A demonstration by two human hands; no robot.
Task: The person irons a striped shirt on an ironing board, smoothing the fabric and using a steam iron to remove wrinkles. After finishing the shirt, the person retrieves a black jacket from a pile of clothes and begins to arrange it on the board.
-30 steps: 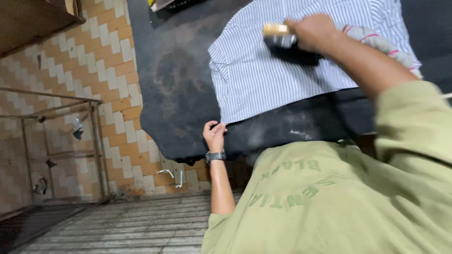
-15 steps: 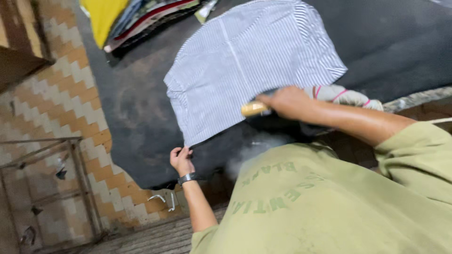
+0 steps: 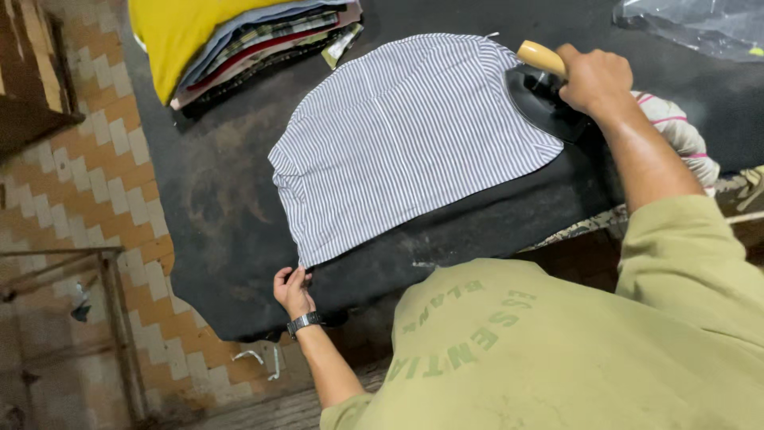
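Observation:
A blue-and-white striped cloth piece (image 3: 406,139) lies flat on a black padded ironing surface (image 3: 215,215). My right hand (image 3: 593,80) grips the wooden handle of a black iron (image 3: 545,99), which rests at the cloth's right edge. My left hand (image 3: 293,291), with a watch on the wrist, pinches the cloth's near left corner at the table's front edge.
A stack of folded garments (image 3: 239,40), yellow on top, sits at the far left of the surface. A bundled white cloth (image 3: 680,139) lies by my right forearm. A clear plastic bag (image 3: 700,24) is at far right. A tiled wall (image 3: 87,183) and metal frame (image 3: 119,334) stand left.
The iron has travelled with my right hand from the cloth's near edge back to its far right edge. My left hand has kept hold of the near corner.

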